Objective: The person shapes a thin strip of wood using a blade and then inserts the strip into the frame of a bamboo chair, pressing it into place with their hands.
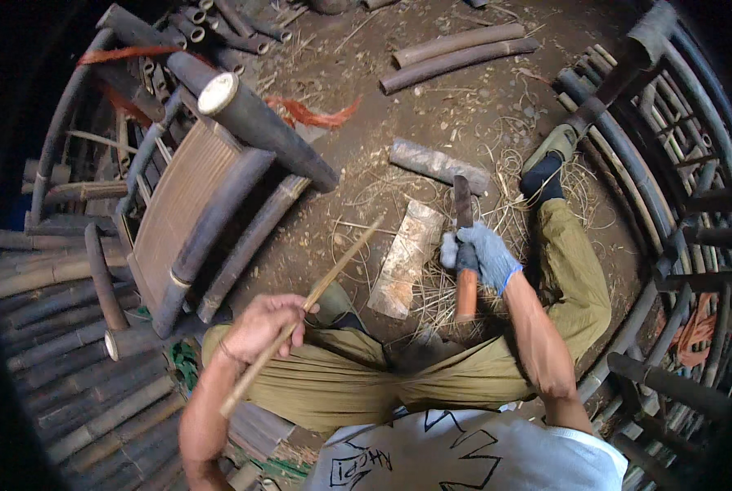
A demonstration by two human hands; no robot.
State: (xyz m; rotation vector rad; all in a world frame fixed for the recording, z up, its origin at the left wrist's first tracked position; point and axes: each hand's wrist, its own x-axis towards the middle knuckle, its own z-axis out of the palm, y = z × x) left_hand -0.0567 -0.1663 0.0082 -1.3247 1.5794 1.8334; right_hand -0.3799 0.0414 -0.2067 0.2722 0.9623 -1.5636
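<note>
My bare left hand (259, 327) is closed around a slender bamboo stick (343, 266), which slants from beside my left forearm up toward the middle of the view. A pale grey-blue glove covers my right hand (493, 260). Its fingers wrap round a large knife with a dark blade (463, 203) pointing away from me and an orange handle (466, 296) toward me. Between the two hands, a flat worn wooden block (405, 260) lies on the ground. Just beyond it rests a short, thick log (439, 166). Thin shavings (443, 307) lie around the block and knife.
A bamboo chair (194, 204) stands at my left, beside a slatted bamboo platform (96, 409). Two cut bamboo lengths (460, 61) lie farther off. More bamboo furniture (668, 180) curves along my right. My legs are spread on either side of the block.
</note>
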